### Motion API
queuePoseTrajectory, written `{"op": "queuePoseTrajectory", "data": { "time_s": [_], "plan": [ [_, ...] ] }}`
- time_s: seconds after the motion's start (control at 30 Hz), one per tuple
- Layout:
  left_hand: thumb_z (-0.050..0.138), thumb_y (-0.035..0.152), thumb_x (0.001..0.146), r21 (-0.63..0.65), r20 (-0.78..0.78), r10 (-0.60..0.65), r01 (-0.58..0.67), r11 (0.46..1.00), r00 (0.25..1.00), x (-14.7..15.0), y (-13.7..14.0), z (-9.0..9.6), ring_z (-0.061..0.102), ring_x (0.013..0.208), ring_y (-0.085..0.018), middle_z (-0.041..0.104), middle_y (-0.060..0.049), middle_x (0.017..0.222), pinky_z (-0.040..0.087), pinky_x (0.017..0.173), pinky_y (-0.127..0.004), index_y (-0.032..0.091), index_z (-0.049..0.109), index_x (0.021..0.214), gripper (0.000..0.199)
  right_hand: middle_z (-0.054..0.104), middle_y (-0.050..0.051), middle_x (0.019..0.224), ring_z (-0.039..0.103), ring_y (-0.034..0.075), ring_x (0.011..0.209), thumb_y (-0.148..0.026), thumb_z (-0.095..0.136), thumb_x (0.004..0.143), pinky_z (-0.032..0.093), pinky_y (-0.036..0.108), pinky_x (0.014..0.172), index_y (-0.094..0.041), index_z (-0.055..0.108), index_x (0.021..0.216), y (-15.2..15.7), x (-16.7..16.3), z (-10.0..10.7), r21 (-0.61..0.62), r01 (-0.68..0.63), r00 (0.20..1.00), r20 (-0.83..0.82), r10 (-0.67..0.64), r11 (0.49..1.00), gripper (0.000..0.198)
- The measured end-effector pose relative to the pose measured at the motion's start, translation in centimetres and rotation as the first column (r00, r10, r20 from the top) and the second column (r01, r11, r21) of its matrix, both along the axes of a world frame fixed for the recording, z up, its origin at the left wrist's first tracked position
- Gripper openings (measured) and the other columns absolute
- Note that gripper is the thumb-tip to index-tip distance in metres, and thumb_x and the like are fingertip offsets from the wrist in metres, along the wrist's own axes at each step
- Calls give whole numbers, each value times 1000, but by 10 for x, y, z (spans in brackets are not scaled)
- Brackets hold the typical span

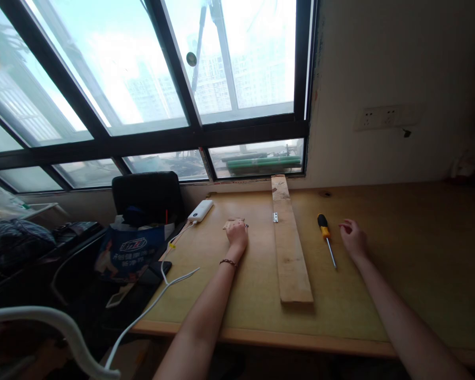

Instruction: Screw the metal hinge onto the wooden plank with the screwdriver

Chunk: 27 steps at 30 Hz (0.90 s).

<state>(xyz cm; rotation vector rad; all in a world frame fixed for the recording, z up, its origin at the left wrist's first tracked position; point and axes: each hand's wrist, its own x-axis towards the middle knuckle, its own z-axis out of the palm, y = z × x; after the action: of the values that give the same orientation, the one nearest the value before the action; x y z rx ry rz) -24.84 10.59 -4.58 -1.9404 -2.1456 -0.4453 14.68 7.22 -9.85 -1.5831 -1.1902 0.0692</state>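
My left hand rests closed on the table, over a small tan piece whose edges show past the knuckles. What the fingers hold is hidden. To its right lies a long wooden board, pointing away from me, with a small metal hinge at its left edge. A screwdriver with a black and yellow handle lies right of the board, its tip toward me. Just right of the screwdriver is my right hand, fingers curled together in a pinch. Anything between them is too small to make out.
A white power bank with a white cable lies at the table's left edge. Beyond that edge stand a black chair and a blue bag. The window and wall with sockets border the table's far side.
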Motion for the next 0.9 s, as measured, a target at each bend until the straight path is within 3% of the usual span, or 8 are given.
{"op": "queuePoseTrajectory", "data": {
  "time_s": [0.2,0.4,0.5,0.6,0.7,0.77,0.9],
  "plan": [
    [34,27,87,-13,-10,38,-38,999,999,1,9,3,50,94,-26,58,-17,97,34,81,-39,13,60,100,32,68,9,83,64,22,77,-30,49,72,48,36,74,-16,55,100,0,0,0,-2,-6,999,-32,6,1000,32],
    [36,24,85,51,-54,-35,38,998,998,10,-8,10,46,103,-26,56,-15,105,33,85,-38,16,58,101,29,68,11,82,63,22,75,-39,49,74,47,34,70,-13,57,98,-2,-2,3,10,-5,999,-49,5,1000,36],
    [33,27,87,7,-33,-124,124,992,992,16,-23,15,51,97,-22,59,-12,102,36,81,-32,17,59,98,30,66,10,66,60,22,61,-51,42,79,43,31,59,-15,61,76,-10,-5,10,-22,-17,999,-27,16,1000,41],
    [29,37,89,-121,35,-143,146,982,989,17,-46,21,58,77,-20,64,-9,82,38,66,-28,19,60,87,36,53,5,42,48,16,43,-59,34,82,35,28,48,-19,50,48,-21,-12,26,-75,15,1000,29,-13,997,55],
    [28,48,87,-96,94,-145,154,983,985,10,-90,23,58,68,-19,63,-8,70,37,61,-26,21,59,71,44,41,1,36,40,13,38,-61,33,82,29,26,44,-20,39,41,-35,-25,52,-24,45,999,7,-45,999,58],
    [25,49,87,-11,190,-168,173,985,967,3,-135,19,56,58,-16,61,-7,61,38,58,-25,22,54,60,48,37,-1,37,38,12,38,-60,32,83,29,26,44,-20,39,44,-57,-35,69,42,8,998,-68,-5,999,56],
    [22,50,87,216,469,-216,126,968,856,-2,-252,-6,50,46,-12,53,-2,49,40,48,-21,24,50,55,50,39,0,42,41,13,39,-55,26,87,33,26,42,-21,38,47,-155,-59,79,42,-1,991,-134,6,999,53]
  ]
}}
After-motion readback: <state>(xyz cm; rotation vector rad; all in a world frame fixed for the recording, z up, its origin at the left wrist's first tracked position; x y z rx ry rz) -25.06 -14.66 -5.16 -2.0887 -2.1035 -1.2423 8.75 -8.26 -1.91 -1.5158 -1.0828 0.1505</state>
